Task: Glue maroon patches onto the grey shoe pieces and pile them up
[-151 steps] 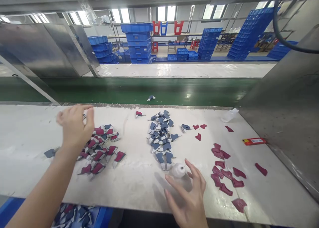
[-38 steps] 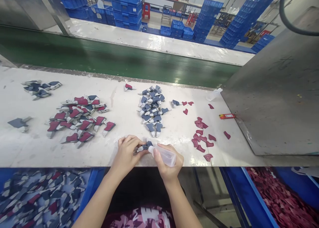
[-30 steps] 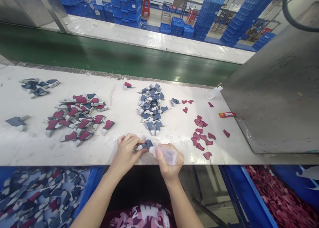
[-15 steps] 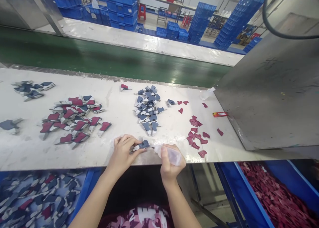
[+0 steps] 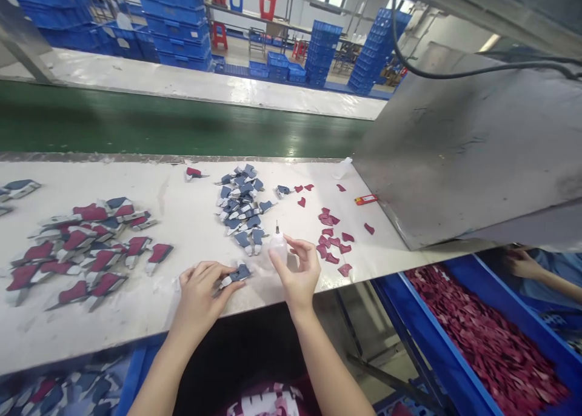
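My left hand (image 5: pixel 207 288) pinches a small blue-and-grey plastic part (image 5: pixel 239 273) between thumb and fingers, just over the table near its front edge. To its right, my right hand (image 5: pixel 297 270) has thumb and fingertips against a translucent squeeze bottle (image 5: pixel 276 246) with a thin needle tip. The bottle is upright at the table surface, tip pointing up. Beyond it lies a pile of similar blue-and-grey parts (image 5: pixel 245 207). Loose dark-red pieces (image 5: pixel 334 241) are scattered to the right of the bottle.
Parts with red inserts (image 5: pixel 91 246) form a pile at left. A blue bin (image 5: pixel 454 337) of red pieces stands below at right, near another person's hand (image 5: pixel 522 263). A metal panel (image 5: pixel 436 149) bounds the table's right side; a green conveyor belt (image 5: pixel 182 125) runs behind.
The bottle has gone from tilted, its tip pointing at the held part, to upright beside it. My right hand's fingers have loosened around it. The whole view has shifted rightward.
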Demonstrator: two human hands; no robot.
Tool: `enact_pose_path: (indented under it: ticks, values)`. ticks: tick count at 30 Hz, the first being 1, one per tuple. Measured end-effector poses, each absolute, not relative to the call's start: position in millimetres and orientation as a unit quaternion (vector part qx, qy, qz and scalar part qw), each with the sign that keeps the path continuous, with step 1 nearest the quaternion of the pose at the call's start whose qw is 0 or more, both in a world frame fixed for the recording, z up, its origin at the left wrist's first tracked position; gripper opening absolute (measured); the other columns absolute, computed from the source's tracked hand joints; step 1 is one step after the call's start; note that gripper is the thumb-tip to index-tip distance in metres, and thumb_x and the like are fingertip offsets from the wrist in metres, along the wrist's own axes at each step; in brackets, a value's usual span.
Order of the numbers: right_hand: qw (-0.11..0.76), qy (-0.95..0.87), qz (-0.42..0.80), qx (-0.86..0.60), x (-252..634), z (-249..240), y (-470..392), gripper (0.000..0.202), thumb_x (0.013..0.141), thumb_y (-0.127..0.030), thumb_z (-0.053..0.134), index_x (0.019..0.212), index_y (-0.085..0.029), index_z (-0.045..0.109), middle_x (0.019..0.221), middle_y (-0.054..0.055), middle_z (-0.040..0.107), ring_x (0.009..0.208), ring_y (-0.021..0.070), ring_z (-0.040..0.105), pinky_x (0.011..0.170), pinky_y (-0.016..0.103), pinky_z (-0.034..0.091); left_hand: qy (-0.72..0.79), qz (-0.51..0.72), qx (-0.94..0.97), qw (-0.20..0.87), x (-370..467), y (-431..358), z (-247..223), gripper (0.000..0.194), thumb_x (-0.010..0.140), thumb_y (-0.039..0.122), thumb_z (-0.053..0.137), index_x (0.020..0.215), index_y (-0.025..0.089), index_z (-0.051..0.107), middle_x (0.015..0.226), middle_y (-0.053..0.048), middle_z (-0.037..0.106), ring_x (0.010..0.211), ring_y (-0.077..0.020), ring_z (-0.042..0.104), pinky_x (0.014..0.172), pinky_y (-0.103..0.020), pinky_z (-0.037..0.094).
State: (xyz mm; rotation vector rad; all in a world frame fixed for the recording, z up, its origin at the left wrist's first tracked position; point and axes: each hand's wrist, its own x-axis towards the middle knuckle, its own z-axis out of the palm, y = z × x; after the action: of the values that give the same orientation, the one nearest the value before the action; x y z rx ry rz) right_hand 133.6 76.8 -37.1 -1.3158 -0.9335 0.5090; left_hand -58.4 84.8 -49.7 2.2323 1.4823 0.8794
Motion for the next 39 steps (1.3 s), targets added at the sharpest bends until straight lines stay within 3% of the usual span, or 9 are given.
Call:
enact_pose_path:
  ticks: [5,9,13,20,25,31,34,36,39]
  values:
    - [0.626,-0.454,0.2,-0.601,134,-40,85,0.047,0.073,-0.034,0.081,0.11,-0.019,0.057,0.105,0.009,0.072,0.087,0.019,0.069,0.073,0.032,0.056,0.521,0.303,0.785,0.144,-60,86,-52,0.025,0.085,0.05,0.065,0.089,0.026,0.066,0.089,-0.003,0.073,0.091,-0.0255,0.064,0.086,-0.041,0.03]
    - [0.569,-0.542,0.096,-0.61,146,-35,74,0.065,0.071,-0.04,0.083,0.124,-0.018,0.055,0.112,0.012,0.07,0.104,0.0246,0.063,0.085,0.04,0.054,0.519,0.298,0.789,0.14,-61,86,-51,0.024,0.085,0.05,0.065,0.091,0.027,0.066,0.09,-0.003,0.074,0.094,-0.0262,0.064,0.086,-0.041,0.03]
    - [0.496,-0.487,0.014,-0.719,194,-34,62,0.027,0.088,-0.037,0.067,0.109,-0.02,0.07,0.095,0.009,0.074,0.093,0.0249,0.057,0.083,0.041,0.049,0.517,0.308,0.785,0.143,-59,86,-49,0.024,0.085,0.05,0.064,0.087,0.027,0.066,0.088,-0.003,0.073,0.091,-0.0263,0.065,0.086,-0.041,0.03]
    - [0.315,-0.534,0.03,-0.784,251,-40,67,0.021,0.083,-0.027,0.067,0.102,-0.022,0.074,0.09,0.008,0.074,0.082,0.0263,0.054,0.076,0.039,0.041,0.505,0.303,0.788,0.178,-60,84,-44,0.018,0.088,0.044,0.063,0.096,0.028,0.069,0.092,-0.002,0.075,0.096,-0.0262,0.064,0.088,-0.043,0.032]
    - [0.297,-0.556,0.063,-0.774,242,-41,72,0.022,0.08,-0.02,0.066,0.102,-0.018,0.07,0.077,0.007,0.071,0.079,0.0266,0.057,0.076,0.038,0.04,0.506,0.349,0.74,0.273,-53,68,-37,0.02,0.09,0.04,0.061,0.101,0.026,0.07,0.103,-0.004,0.074,0.1,-0.0236,0.066,0.089,-0.039,0.046]
    - [0.268,-0.549,0.089,-0.786,232,-29,69,0.019,0.078,-0.018,0.067,0.097,-0.015,0.067,0.083,0.011,0.07,0.088,0.0312,0.059,0.079,0.041,0.041,0.566,0.399,0.643,0.328,-41,42,-37,0.023,0.086,0.042,0.066,0.1,0.025,0.072,0.102,-0.004,0.074,0.097,-0.0216,0.069,0.084,-0.031,0.054]
    - [0.256,-0.557,0.117,-0.781,223,-15,62,0.02,0.081,-0.014,0.062,0.099,-0.018,0.069,0.086,0.009,0.07,0.08,0.0263,0.062,0.074,0.038,0.044,0.607,0.412,0.587,0.342,-39,36,-35,0.028,0.081,0.044,0.071,0.1,0.024,0.074,0.099,-0.003,0.076,0.094,-0.0218,0.07,0.08,-0.029,0.056]
    - [0.292,-0.562,0.169,-0.755,211,-5,52,0.019,0.085,-0.017,0.059,0.098,-0.022,0.072,0.092,0.007,0.071,0.074,0.0221,0.064,0.073,0.036,0.047,0.618,0.42,0.559,0.359,-37,34,-33,0.031,0.079,0.044,0.073,0.101,0.023,0.075,0.1,-0.004,0.077,0.094,-0.0223,0.072,0.08,-0.028,0.058]
    - [0.426,-0.513,0.333,-0.667,184,7,34,0.015,0.084,-0.032,0.067,0.093,-0.023,0.074,0.093,0.006,0.074,0.08,0.0216,0.07,0.076,0.035,0.055,0.611,0.427,0.533,0.401,-32,32,-29,0.036,0.079,0.044,0.074,0.107,0.022,0.076,0.103,-0.005,0.078,0.094,-0.023,0.073,0.079,-0.028,0.059]
